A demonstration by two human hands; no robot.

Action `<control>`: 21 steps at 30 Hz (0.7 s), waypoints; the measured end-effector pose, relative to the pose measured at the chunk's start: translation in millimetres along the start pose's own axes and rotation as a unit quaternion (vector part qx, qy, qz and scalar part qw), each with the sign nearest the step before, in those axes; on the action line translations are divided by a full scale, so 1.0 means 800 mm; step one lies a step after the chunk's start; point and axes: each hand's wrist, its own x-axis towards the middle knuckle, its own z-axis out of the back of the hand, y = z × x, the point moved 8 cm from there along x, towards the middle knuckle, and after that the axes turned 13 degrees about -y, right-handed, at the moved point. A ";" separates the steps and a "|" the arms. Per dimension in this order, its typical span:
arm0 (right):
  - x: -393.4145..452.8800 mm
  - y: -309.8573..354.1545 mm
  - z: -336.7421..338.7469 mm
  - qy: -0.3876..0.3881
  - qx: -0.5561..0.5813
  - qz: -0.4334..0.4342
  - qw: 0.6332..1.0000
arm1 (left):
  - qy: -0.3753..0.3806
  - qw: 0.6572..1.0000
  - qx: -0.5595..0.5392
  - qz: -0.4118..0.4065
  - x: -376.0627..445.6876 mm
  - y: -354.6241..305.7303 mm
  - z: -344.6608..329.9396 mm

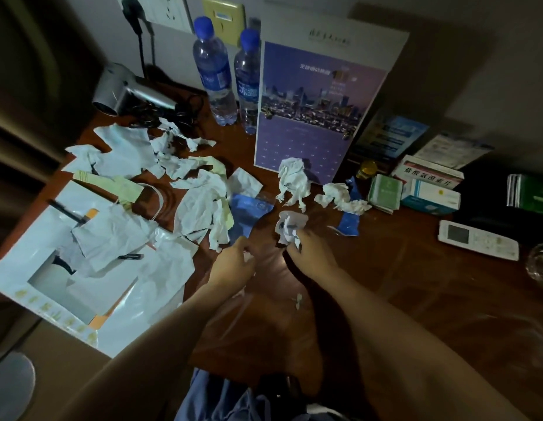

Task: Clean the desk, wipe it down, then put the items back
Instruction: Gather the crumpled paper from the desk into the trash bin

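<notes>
Head view, dim light. My right hand [309, 247] pinched a crumpled scrap of paper [290, 226], lifted just above the wooden desk [415, 284]. My left hand [236, 256] had its fingers curled, apparently gripping the edge of a thin clear plastic bag [233, 311] that hung between my forearms; the film was hard to make out in this light.

Two more crumpled tissue wads [293, 183] [340, 197] lay on the desk just beyond my hands, next to a torn blue wrapper [350, 221]. Torn paper pieces [197, 205] covered the left half of the desk, partly over a white printed sheet [60, 287]. At the back stood two water bottles [214, 71] [248, 83] with blue caps, beside an upright purple calendar card [309, 117]. A silver hair dryer [127, 91] lay back left. To the right were medicine boxes [428, 189] and a white remote control [476, 243].
</notes>
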 end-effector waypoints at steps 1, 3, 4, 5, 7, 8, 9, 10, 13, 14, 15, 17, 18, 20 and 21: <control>-0.003 0.001 0.004 -0.015 0.015 -0.010 1.000 | -0.005 1.000 -0.003 0.002 -0.001 -0.001 0.004; -0.012 0.005 0.014 -0.026 0.007 -0.011 1.000 | -0.015 1.000 -0.014 0.003 -0.003 -0.005 0.012; -0.018 0.006 0.017 -0.018 0.006 -0.012 1.000 | -0.020 1.000 -0.012 -0.005 -0.004 -0.008 0.014; -0.023 0.009 0.019 -0.005 0.009 -0.013 1.000 | -0.022 1.000 -0.005 -0.015 -0.006 -0.012 0.016; -0.036 0.010 0.027 0.009 0.006 -0.018 1.000 | -0.023 0.999 0.004 -0.030 -0.012 -0.019 0.020; -0.041 0.011 0.033 -0.007 -0.002 -0.018 1.000 | -0.024 0.999 0.002 -0.037 -0.015 -0.022 0.020; -0.045 0.009 0.037 -0.024 -0.007 -0.016 1.000 | -0.021 0.999 -0.001 -0.041 -0.019 -0.025 0.021; -0.050 0.007 0.041 -0.036 -0.011 -0.026 0.999 | -0.019 0.999 -0.001 -0.047 -0.024 -0.028 0.022; -0.066 -0.010 0.043 -0.049 0.011 -0.095 0.994 | -0.021 0.997 0.014 -0.066 -0.039 -0.034 0.025; -0.075 -0.010 0.050 -0.064 0.058 -0.123 0.989 | -0.021 0.997 0.018 -0.071 -0.045 -0.035 0.027; -0.084 -0.010 0.057 -0.083 0.114 -0.145 0.979 | -0.021 0.997 0.020 -0.077 -0.051 -0.036 0.029; -0.104 -0.007 0.069 -0.107 0.195 -0.165 0.961 | -0.024 0.995 0.014 -0.094 -0.065 -0.037 0.034; -0.115 -0.005 0.071 -0.111 0.215 -0.166 0.956 | -0.025 0.994 0.010 -0.103 -0.074 -0.038 0.038; -0.139 0.002 0.081 -0.134 0.227 -0.155 0.952 | -0.029 0.993 -0.001 -0.116 -0.094 -0.033 0.045; -0.150 0.000 0.083 -0.149 0.223 -0.162 0.950 | -0.029 0.993 -0.007 -0.114 -0.104 -0.026 0.048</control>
